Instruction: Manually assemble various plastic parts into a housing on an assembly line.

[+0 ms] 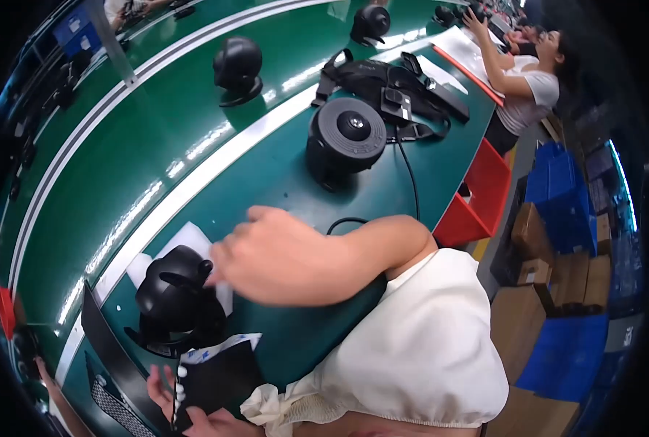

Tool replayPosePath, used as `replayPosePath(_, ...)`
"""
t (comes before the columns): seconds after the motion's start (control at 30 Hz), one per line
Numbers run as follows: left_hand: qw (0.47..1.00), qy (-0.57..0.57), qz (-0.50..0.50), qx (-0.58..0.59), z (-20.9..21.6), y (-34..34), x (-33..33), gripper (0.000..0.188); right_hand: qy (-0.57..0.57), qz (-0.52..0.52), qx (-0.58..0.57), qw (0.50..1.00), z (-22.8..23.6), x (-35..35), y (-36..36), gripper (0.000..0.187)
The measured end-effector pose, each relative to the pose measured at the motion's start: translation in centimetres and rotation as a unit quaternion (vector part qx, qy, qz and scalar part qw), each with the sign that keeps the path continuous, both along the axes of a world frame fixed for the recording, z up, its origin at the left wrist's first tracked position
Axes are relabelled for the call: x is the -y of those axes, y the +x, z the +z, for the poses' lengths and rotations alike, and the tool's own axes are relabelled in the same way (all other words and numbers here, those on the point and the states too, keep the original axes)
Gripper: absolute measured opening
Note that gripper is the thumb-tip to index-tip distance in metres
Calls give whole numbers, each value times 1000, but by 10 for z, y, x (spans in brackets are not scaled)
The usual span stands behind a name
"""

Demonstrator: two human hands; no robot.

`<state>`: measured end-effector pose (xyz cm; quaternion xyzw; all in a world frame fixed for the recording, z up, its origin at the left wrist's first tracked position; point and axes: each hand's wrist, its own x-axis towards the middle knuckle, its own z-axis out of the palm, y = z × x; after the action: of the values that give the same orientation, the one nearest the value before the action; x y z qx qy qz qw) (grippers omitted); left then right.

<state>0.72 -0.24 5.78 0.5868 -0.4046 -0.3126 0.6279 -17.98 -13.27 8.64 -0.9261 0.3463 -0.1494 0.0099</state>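
Device (165,300) at eight o'clock: we see smooth plastic. We tag belt (142,138) glossy, ten o'clock; sleeve (419,342) matt cloth, five.

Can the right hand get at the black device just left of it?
Probably yes: the right hand is close beside the black device, and nothing visible stands between them, though blur hides whether they touch.

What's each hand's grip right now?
Left hand: closed, holding black sheet.
Right hand: at black device; blurred, can't tell whether open or closed.
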Motion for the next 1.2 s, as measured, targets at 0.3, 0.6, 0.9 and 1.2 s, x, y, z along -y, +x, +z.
replayPosePath(0.3, 976, 2, 145, -165, -13, -15, 1, 35, 416, 243, 322, 815, -8, 2, 25, 51)
replayPosePath(0.6, 998, 2, -23, -64, -12, 13, -7, 35, 425, 219, 307, 823, -25, -8, 55, 17)
replayPosePath(0.9, 994, -56, 11, 88, -26, 23, -8, 15, 354, 224, 298, 858, -18, -8, 55, 13)
replayPosePath(1.2, 990, -15, 32, 136, -27, 25, -6, 17, 11, 296, 302, 906, -28, -8, 57, 20)
